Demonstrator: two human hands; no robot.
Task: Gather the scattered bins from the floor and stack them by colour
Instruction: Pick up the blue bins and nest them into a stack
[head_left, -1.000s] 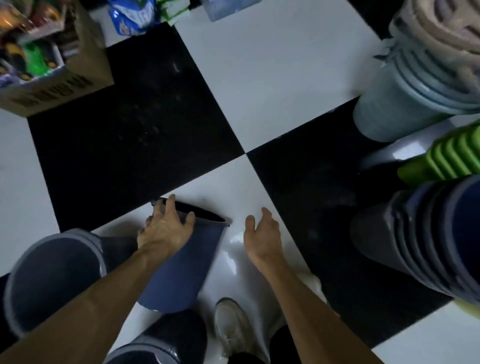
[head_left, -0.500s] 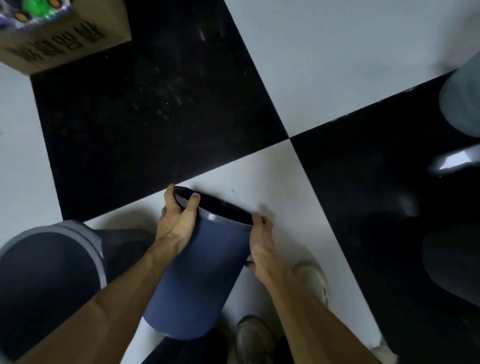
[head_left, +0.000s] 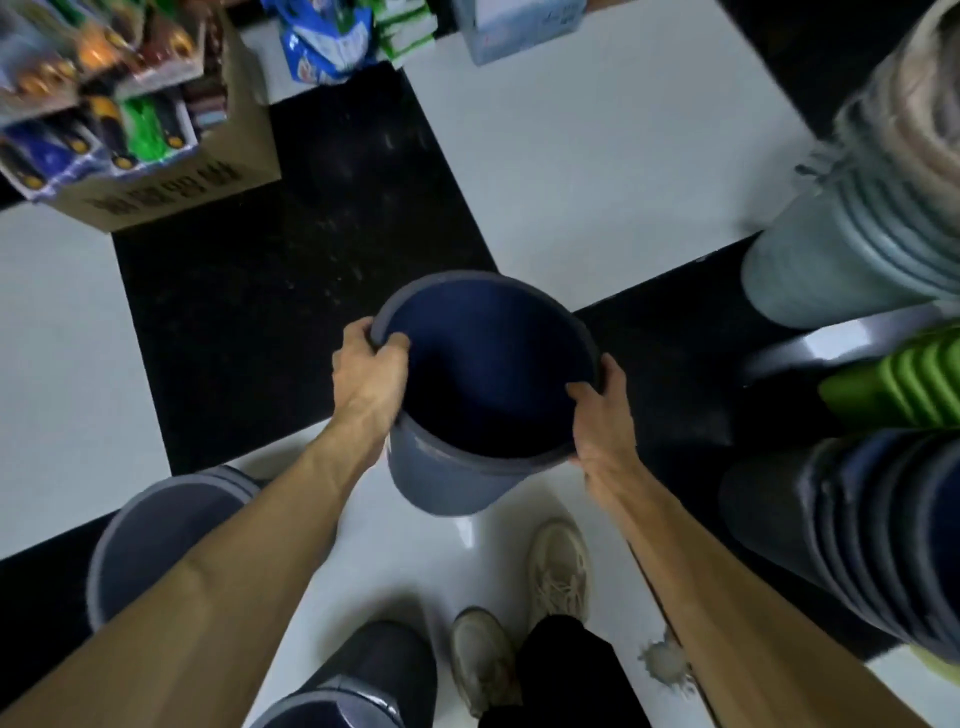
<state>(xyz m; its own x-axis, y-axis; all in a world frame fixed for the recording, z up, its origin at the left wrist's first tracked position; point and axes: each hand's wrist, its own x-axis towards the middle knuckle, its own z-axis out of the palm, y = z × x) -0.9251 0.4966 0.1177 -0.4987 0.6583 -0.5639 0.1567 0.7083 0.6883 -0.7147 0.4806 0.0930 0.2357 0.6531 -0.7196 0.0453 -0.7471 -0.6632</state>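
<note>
Above the black-and-white checkered tile floor (head_left: 571, 171), near the middle of the scene, a dark blue round plastic bin (head_left: 467, 415) hangs upright with its open mouth facing up, clear of the tiles. 2 bare hands carry it by the rim. The left hand (head_left: 370, 375) is curled over the left edge of the rim, fingers hooked inside and thumb on the outer wall. The right hand (head_left: 602, 415) is closed on the right edge, thumb inside the mouth and fingers wrapped around the outside.

At the near left, a grey round plastic bin (head_left: 156, 525) stands on the floor, partly hidden by the left forearm. At the near edge, another dark bin (head_left: 358, 686) shows only its rim and upper wall. 2 beige lace-up sneakers (head_left: 558, 566) stand on a white tile just near of the held bin, with dark trouser legs (head_left: 566, 675) over them.

Along the right side lie 4 nested stacks, blurred at the edge: a stack of dark blue bins (head_left: 852, 530) nearest, a stack of green bins (head_left: 898, 384) beyond it, a stack of pale grey-blue bins (head_left: 852, 249) farther still, and a stack of beige bins (head_left: 914, 109) at the far right corner.

At the far left, a brown cardboard box (head_left: 171, 187) with black lettering holds colourful packaged goods (head_left: 98, 98). Blue and green packets (head_left: 332, 41) lie at the far middle, beside a pale blue box (head_left: 519, 26).
</note>
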